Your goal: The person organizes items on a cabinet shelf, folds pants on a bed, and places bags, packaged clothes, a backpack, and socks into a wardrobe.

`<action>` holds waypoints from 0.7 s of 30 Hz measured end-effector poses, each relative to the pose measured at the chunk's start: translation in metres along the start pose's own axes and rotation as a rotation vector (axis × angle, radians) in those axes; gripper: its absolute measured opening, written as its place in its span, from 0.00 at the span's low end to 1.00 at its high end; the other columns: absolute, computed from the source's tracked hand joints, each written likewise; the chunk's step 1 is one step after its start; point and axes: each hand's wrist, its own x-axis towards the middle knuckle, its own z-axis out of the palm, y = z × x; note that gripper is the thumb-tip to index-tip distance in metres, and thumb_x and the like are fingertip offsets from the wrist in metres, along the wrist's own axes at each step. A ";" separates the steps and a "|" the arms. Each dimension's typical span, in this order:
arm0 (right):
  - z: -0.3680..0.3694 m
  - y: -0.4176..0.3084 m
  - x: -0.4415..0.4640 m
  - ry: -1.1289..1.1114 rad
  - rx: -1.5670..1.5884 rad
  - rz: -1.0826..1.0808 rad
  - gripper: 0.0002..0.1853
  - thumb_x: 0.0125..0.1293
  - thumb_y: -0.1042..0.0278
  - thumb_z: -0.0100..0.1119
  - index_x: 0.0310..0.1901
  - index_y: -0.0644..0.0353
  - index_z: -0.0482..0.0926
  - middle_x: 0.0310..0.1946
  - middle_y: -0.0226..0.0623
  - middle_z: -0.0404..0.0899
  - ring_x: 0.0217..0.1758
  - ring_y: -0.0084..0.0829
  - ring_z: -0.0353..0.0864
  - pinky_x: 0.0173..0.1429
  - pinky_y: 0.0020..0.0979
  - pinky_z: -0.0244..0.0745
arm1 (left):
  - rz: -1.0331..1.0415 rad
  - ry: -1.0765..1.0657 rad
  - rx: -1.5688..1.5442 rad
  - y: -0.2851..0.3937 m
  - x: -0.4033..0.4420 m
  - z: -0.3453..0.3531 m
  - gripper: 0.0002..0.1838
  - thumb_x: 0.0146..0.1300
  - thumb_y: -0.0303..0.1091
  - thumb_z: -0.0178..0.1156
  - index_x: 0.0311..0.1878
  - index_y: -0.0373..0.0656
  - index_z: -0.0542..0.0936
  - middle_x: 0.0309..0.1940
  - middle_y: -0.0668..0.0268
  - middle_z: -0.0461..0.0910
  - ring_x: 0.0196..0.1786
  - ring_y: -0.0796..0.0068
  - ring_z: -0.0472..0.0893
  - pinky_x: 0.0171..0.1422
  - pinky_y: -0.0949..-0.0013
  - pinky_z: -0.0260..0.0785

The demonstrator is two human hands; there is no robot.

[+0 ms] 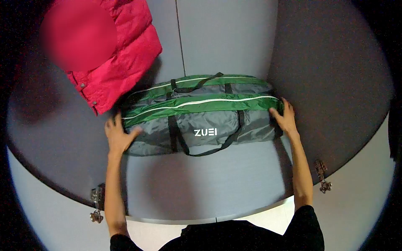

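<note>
A long grey and green zip bag (209, 121) with white lettering lies crosswise on the grey surface. Its black carrying strap hangs in a loop down the front. Behind it shows a similar green and grey section (247, 83) with another strap; I cannot tell whether it is a second bag. My left hand (119, 136) rests against the left end of the bag, thumb spread away from the fingers. At the opposite end, my right hand (285, 117) touches the bag with thumb and fingers apart. Some fingertips are hidden against the bag's ends.
A red quilted jacket (138, 58) with snap buttons lies at the upper left, close to the bag; part of it is blurred. Metal fittings (96, 205) stick out at the near left edge, and similar metal fittings (322, 175) at the right.
</note>
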 end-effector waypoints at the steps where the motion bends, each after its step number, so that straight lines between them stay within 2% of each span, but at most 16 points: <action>1: 0.000 0.004 0.001 0.002 0.001 0.003 0.50 0.51 0.35 0.64 0.70 0.56 0.57 0.65 0.62 0.60 0.69 0.59 0.57 0.72 0.47 0.53 | 0.004 0.001 0.001 -0.004 -0.001 0.006 0.55 0.43 0.64 0.68 0.67 0.35 0.60 0.60 0.43 0.65 0.62 0.42 0.67 0.68 0.52 0.57; 3: 0.001 0.010 0.000 -0.070 0.235 0.409 0.51 0.54 0.36 0.63 0.68 0.67 0.56 0.62 0.61 0.65 0.66 0.54 0.64 0.71 0.39 0.56 | -0.422 0.039 -0.375 -0.016 -0.003 0.024 0.51 0.53 0.67 0.59 0.67 0.32 0.60 0.57 0.39 0.69 0.58 0.40 0.71 0.64 0.51 0.61; 4: 0.011 0.020 0.000 -0.069 0.232 0.419 0.52 0.55 0.34 0.61 0.67 0.74 0.56 0.60 0.57 0.69 0.64 0.47 0.69 0.70 0.34 0.57 | -0.583 -0.072 -0.387 -0.018 -0.002 0.027 0.47 0.58 0.66 0.55 0.64 0.29 0.64 0.52 0.40 0.74 0.53 0.38 0.74 0.61 0.52 0.64; 5: 0.017 0.025 -0.002 -0.076 0.233 0.417 0.52 0.55 0.34 0.61 0.67 0.74 0.56 0.60 0.57 0.69 0.64 0.47 0.69 0.70 0.34 0.57 | -0.588 -0.073 -0.383 -0.019 -0.005 0.026 0.47 0.58 0.66 0.55 0.64 0.29 0.64 0.52 0.40 0.74 0.53 0.38 0.74 0.61 0.52 0.64; 7: 0.027 0.031 -0.007 -0.184 0.723 0.409 0.54 0.54 0.33 0.61 0.67 0.74 0.56 0.61 0.53 0.70 0.65 0.43 0.68 0.69 0.34 0.58 | -0.698 -0.007 -0.601 -0.022 -0.008 0.021 0.45 0.58 0.64 0.55 0.60 0.25 0.68 0.49 0.39 0.76 0.52 0.39 0.75 0.61 0.54 0.64; 8: 0.031 0.032 -0.009 -0.145 0.692 0.458 0.55 0.51 0.32 0.63 0.67 0.73 0.57 0.62 0.51 0.68 0.65 0.42 0.68 0.68 0.34 0.59 | -0.750 -0.013 -0.591 -0.022 -0.013 0.023 0.44 0.59 0.63 0.55 0.57 0.24 0.71 0.54 0.40 0.75 0.55 0.44 0.75 0.62 0.56 0.63; 9: 0.032 0.035 -0.010 -0.152 0.696 0.448 0.55 0.51 0.32 0.63 0.67 0.73 0.57 0.62 0.51 0.68 0.65 0.42 0.68 0.68 0.34 0.59 | -0.759 -0.004 -0.588 -0.020 -0.018 0.026 0.44 0.59 0.63 0.55 0.57 0.24 0.71 0.54 0.40 0.75 0.55 0.44 0.75 0.62 0.56 0.63; 11: 0.028 0.027 -0.010 -0.052 0.754 0.601 0.53 0.51 0.35 0.65 0.66 0.73 0.59 0.64 0.50 0.66 0.65 0.43 0.66 0.68 0.35 0.60 | -1.000 -0.073 -0.978 -0.017 -0.025 0.041 0.44 0.60 0.63 0.55 0.58 0.23 0.70 0.57 0.43 0.73 0.58 0.51 0.74 0.63 0.58 0.62; 13: 0.024 0.013 -0.014 -0.035 0.742 0.594 0.53 0.52 0.35 0.64 0.66 0.74 0.59 0.65 0.50 0.65 0.66 0.43 0.65 0.68 0.36 0.59 | -1.031 -0.112 -1.098 -0.022 -0.028 0.070 0.45 0.60 0.63 0.55 0.60 0.23 0.68 0.58 0.46 0.73 0.59 0.55 0.73 0.64 0.60 0.62; 14: 0.028 0.015 -0.013 -0.019 0.767 0.571 0.53 0.52 0.35 0.64 0.66 0.75 0.58 0.65 0.51 0.65 0.67 0.43 0.65 0.69 0.36 0.58 | -0.959 0.085 -1.205 -0.035 -0.030 0.116 0.46 0.60 0.63 0.55 0.59 0.21 0.67 0.58 0.46 0.72 0.58 0.54 0.73 0.63 0.60 0.62; 16: 0.019 -0.002 -0.016 -0.015 0.820 0.519 0.53 0.53 0.35 0.62 0.66 0.76 0.58 0.64 0.53 0.65 0.67 0.43 0.64 0.69 0.37 0.57 | -1.034 0.096 -1.163 -0.016 -0.022 0.085 0.45 0.60 0.63 0.55 0.59 0.22 0.67 0.57 0.46 0.72 0.57 0.54 0.73 0.63 0.60 0.62; 18: 0.042 0.029 -0.010 0.052 0.755 0.538 0.52 0.54 0.35 0.61 0.66 0.76 0.59 0.64 0.52 0.65 0.67 0.44 0.65 0.69 0.37 0.57 | -1.131 0.100 -1.047 -0.009 -0.017 0.077 0.43 0.60 0.63 0.56 0.55 0.24 0.68 0.55 0.45 0.72 0.57 0.54 0.73 0.63 0.60 0.62; 19: 0.044 0.028 -0.010 0.123 0.683 0.565 0.51 0.54 0.35 0.60 0.65 0.76 0.59 0.64 0.52 0.65 0.66 0.44 0.65 0.69 0.38 0.57 | -1.132 0.104 -1.046 -0.007 -0.015 0.078 0.43 0.60 0.63 0.56 0.55 0.24 0.68 0.55 0.45 0.72 0.57 0.54 0.73 0.63 0.60 0.62; 21: 0.042 0.029 -0.008 0.112 0.686 0.557 0.52 0.54 0.35 0.60 0.66 0.76 0.58 0.64 0.53 0.65 0.66 0.45 0.65 0.69 0.38 0.57 | -1.050 0.175 -0.951 -0.002 -0.019 0.078 0.42 0.59 0.62 0.57 0.56 0.25 0.68 0.55 0.45 0.71 0.58 0.54 0.72 0.63 0.59 0.62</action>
